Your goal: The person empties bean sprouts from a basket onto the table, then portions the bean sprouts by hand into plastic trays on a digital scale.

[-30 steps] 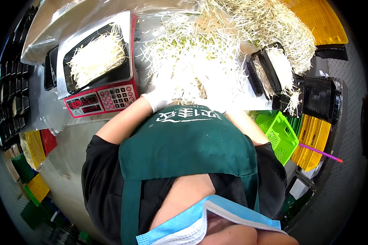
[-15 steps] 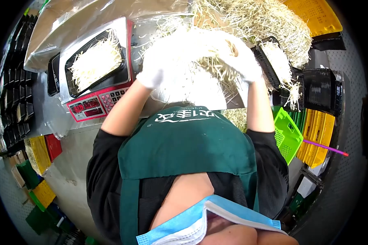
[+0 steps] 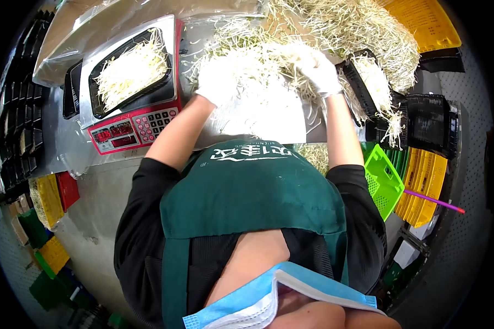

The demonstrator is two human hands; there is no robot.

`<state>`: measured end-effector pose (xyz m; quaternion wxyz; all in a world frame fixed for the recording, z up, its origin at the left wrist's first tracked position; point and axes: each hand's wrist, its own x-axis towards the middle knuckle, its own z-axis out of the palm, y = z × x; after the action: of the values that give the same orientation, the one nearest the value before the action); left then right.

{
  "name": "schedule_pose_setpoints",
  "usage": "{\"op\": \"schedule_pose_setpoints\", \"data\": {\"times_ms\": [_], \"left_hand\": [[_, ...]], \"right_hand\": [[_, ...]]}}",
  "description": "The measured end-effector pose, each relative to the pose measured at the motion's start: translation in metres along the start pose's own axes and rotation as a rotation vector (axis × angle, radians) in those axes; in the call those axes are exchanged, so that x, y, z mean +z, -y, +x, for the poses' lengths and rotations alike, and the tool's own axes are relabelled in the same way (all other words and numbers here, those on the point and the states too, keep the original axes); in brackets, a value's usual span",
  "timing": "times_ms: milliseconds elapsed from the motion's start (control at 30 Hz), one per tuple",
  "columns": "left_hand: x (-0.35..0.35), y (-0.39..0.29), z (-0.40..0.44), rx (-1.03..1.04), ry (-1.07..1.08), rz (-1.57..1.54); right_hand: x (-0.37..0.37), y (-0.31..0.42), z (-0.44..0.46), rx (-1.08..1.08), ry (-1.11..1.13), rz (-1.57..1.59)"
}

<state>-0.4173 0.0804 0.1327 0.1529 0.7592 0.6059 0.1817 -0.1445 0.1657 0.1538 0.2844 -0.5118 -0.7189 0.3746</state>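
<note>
My left hand (image 3: 217,79), in a white glove, is at the left side of a loose heap of bean sprouts (image 3: 258,66). Strong glare washes out its fingers. On the heap's right side my right hand (image 3: 317,70), also gloved in white, has its fingers curled into sprouts. The heap lies between both hands on the bright work surface (image 3: 263,120). Left of my hands a black tray (image 3: 162,88) filled with bean sprouts rests on a red scale (image 3: 134,131).
A large pile of sprouts (image 3: 368,33) lies at the back right. Beside my right hand is a tilted black tray (image 3: 358,88) with sprouts. Stacked black trays (image 3: 431,118) stand farther right. Below are a green basket (image 3: 383,181) and yellow crates (image 3: 420,186).
Both hands have come slightly lower and farther apart. More of the sprouts between them shows now, where glare and the gloves covered it before.
</note>
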Motion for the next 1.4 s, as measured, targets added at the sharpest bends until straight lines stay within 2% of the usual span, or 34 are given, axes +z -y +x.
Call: {"op": "schedule_pose_setpoints", "data": {"times_ms": [33, 67, 100, 167, 200, 233, 267, 300, 333, 367, 433, 467, 500, 533, 600, 667, 700, 733, 867, 900, 933, 967, 1000, 1033, 1067, 1100, 1167, 1200, 1233, 1267, 1300, 1333, 1367, 1400], "left_hand": [[-0.001, -0.001, -0.005, 0.117, -0.064, -0.538], [-0.009, -0.009, -0.013, 0.170, -0.096, -0.807], [-0.017, -0.016, -0.021, 0.236, -0.117, -1.072], [-0.057, -0.056, -0.044, 0.387, -0.104, -0.196], [-0.056, -0.066, -0.045, 0.332, 0.099, -0.155], [-0.045, -0.063, -0.052, 0.335, 0.095, -0.153], [-0.025, -0.052, -0.063, 0.373, -0.022, -0.189], [-0.013, -0.042, -0.071, 0.408, -0.138, -0.226], [-0.018, -0.029, -0.078, 0.564, -0.069, -0.125], [-0.022, -0.021, -0.088, 0.558, -0.066, -0.126], [-0.036, -0.021, -0.102, 0.327, 0.001, -0.004], [-0.040, -0.022, -0.097, 0.344, 0.034, 0.015], [-0.029, -0.023, -0.088, 0.339, 0.032, 0.015], [-0.013, -0.023, -0.074, 0.351, -0.038, 0.069], [0.003, -0.020, -0.045, 0.364, -0.112, 0.125], [0.009, -0.014, -0.022, 0.068, -0.022, -0.712], [0.009, -0.012, -0.020, 0.068, -0.022, -0.712], [0.009, -0.008, -0.019, 0.111, 0.004, -0.561], [0.008, 0.006, -0.018, 0.280, 0.109, 0.048], [0.012, 0.006, -0.016, 0.283, 0.115, 0.044], [0.018, 0.008, -0.010, 0.162, 0.129, -0.004], [0.023, 0.009, -0.004, 0.044, 0.136, -0.050], [0.027, 0.009, -0.004, 0.049, 0.127, -0.047], [0.028, 0.005, -0.009, 0.052, -0.055, -0.351], [0.027, 0.005, -0.013, 0.047, -0.140, -0.503], [0.021, 0.002, -0.016, 0.056, -0.227, -0.652], [-0.011, -0.016, -0.024, 0.057, -0.189, -0.115], [-0.011, -0.007, -0.019, -0.047, 0.069, -0.023], [-0.012, -0.005, -0.020, -0.043, 0.057, -0.020], [-0.013, -0.005, -0.024, 0.005, -0.045, 0.035], [-0.015, -0.007, -0.030, 0.046, -0.138, 0.087], [-0.037, -0.022, -0.038, 0.108, -0.228, -0.016], [-0.045, -0.023, -0.038, 0.106, -0.216, -0.018], [-0.049, -0.023, -0.038, 0.055, -0.025, -0.046]], "right_hand": [[-0.014, 0.019, 0.002, 0.023, -0.007, 0.209], [-0.025, 0.048, -0.006, -0.037, -0.009, 0.265], [-0.029, 0.040, 0.000, -0.162, -0.015, 0.251], [-0.018, 0.065, -0.015, -0.032, 0.055, 0.592], [-0.008, 0.075, -0.018, 0.001, 0.170, 0.472], [0.001, 0.054, -0.011, 0.033, 0.312, 0.326], [0.010, 0.033, -0.004, 0.044, 0.459, 0.171], [0.012, 0.028, -0.006, -0.174, 0.422, -0.147], [0.009, 0.034, -0.015, -0.040, 0.415, 0.074], [0.006, 0.037, -0.023, 0.099, 0.402, 0.297], [0.003, 0.027, -0.020, 0.155, 0.297, 0.177], [0.014, 0.024, -0.022, 0.111, 0.195, 0.049], [0.030, 0.033, -0.028, 0.109, 0.200, 0.048], [0.050, 0.047, -0.040, 0.000, 0.291, 0.180], [0.094, 0.049, -0.063, -0.268, 0.333, -0.158], [0.106, 0.046, -0.080, -0.419, 0.268, -0.629], [0.096, 0.057, -0.085, -0.496, 0.212, -0.625], [0.089, 0.061, -0.088, -0.571, 0.155, -0.620], [0.068, 0.027, -0.064, -0.462, 0.056, -0.567], [0.065, 0.024, -0.054, -0.307, 0.097, -0.409], [0.060, 0.028, -0.048, -0.157, 0.132, -0.252], [0.051, 0.036, -0.047, -0.160, 0.123, -0.256], [0.039, 0.053, -0.046, -0.192, 0.144, -0.163], [0.032, 0.061, -0.044, -0.222, 0.167, -0.068], [0.031, 0.060, -0.040, -0.224, 0.164, -0.067], [0.031, 0.056, -0.036, -0.214, 0.200, -0.185], [0.033, 0.043, -0.038, -0.175, 0.291, -0.420], [0.031, 0.040, -0.037, -0.165, 0.334, -0.543], [0.025, 0.041, -0.032, -0.165, 0.365, -0.671], [0.016, 0.045, -0.036, -0.221, 0.268, -0.696], [0.006, 0.049, -0.038, -0.231, 0.264, -0.701], [-0.002, 0.053, -0.046, -0.217, 0.197, -0.567], [-0.006, 0.056, -0.051, -0.195, 0.126, -0.431], [-0.006, 0.058, -0.052, -0.128, 0.164, -0.439]]}}
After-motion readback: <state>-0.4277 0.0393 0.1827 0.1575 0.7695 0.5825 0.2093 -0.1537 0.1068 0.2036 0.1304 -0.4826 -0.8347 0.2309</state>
